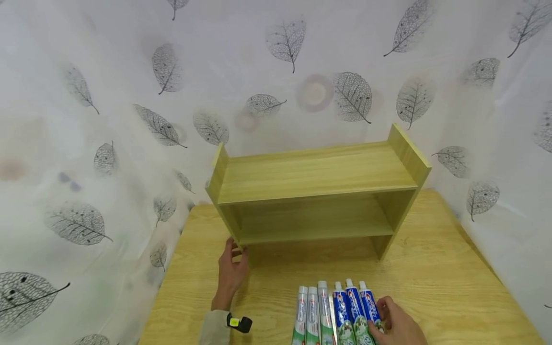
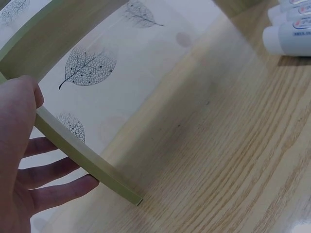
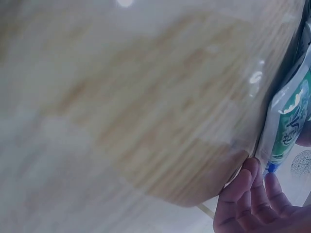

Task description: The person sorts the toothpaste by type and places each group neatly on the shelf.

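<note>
A two-tier wooden shelf (image 1: 319, 175) stands on the wooden table. My left hand (image 1: 233, 270) grips the lower part of its left side panel (image 2: 87, 158); in the left wrist view the thumb lies on one face and the fingers reach round behind. In front of the shelf, three blue Crest toothpaste tubes (image 1: 355, 309) lie side by side, caps toward the shelf. My right hand (image 1: 401, 326) pinches the rightmost toothpaste tube (image 3: 291, 116) along its sides. Left of the blue ones lie three white-and-green toothpaste tubes (image 1: 312, 311), their lower ends cut off by the frame.
The wooden table (image 1: 453, 287) runs on both sides of the shelf. Behind it and along the sides hang pale sheets (image 1: 120, 143) with a leaf print. A dark band with a yellow-green square (image 1: 235, 322) sits on the left wrist.
</note>
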Action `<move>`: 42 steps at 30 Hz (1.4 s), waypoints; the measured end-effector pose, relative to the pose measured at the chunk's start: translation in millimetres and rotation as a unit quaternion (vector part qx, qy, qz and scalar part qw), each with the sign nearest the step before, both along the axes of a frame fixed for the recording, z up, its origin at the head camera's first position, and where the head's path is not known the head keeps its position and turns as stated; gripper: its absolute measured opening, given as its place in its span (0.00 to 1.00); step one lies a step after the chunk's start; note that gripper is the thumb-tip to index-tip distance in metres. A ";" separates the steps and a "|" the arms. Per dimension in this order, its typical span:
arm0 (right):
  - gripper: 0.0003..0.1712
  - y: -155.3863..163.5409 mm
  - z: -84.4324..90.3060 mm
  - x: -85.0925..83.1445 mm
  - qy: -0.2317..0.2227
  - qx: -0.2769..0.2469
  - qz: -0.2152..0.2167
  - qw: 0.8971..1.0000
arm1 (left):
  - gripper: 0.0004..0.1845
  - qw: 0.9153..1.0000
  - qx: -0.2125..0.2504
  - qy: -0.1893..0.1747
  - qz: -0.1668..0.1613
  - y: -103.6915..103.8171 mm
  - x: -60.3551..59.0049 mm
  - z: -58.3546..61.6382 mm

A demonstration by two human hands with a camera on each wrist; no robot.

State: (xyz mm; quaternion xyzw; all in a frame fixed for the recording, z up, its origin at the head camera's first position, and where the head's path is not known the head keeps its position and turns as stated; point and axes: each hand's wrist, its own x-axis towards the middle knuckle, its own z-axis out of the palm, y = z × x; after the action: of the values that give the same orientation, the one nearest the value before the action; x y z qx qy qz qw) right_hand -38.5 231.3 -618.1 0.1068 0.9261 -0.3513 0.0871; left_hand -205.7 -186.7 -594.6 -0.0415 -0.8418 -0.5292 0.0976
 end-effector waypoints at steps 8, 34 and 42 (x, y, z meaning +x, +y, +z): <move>0.18 -7.4 -7.0 14.5 0.117 0.021 0.001 0.993 | 0.27 1.000 -0.004 -0.002 -0.002 1.2 1.4 -0.1; 0.27 -5.1 -18.4 24.7 0.190 0.119 0.048 0.973 | 0.25 1.000 -0.001 0.022 0.005 1.7 -0.5 -2.6; 0.24 -7.3 -15.2 22.8 0.115 0.141 0.060 0.981 | 0.25 1.000 0.002 0.007 0.009 3.5 -1.1 -3.0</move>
State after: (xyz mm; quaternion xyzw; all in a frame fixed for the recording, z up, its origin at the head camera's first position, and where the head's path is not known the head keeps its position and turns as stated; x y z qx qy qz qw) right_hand -15.7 224.1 -633.4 0.0208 0.9749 -0.2210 -0.0145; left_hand -206.9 -183.3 -597.6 -0.0370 -0.8402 -0.5300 0.1087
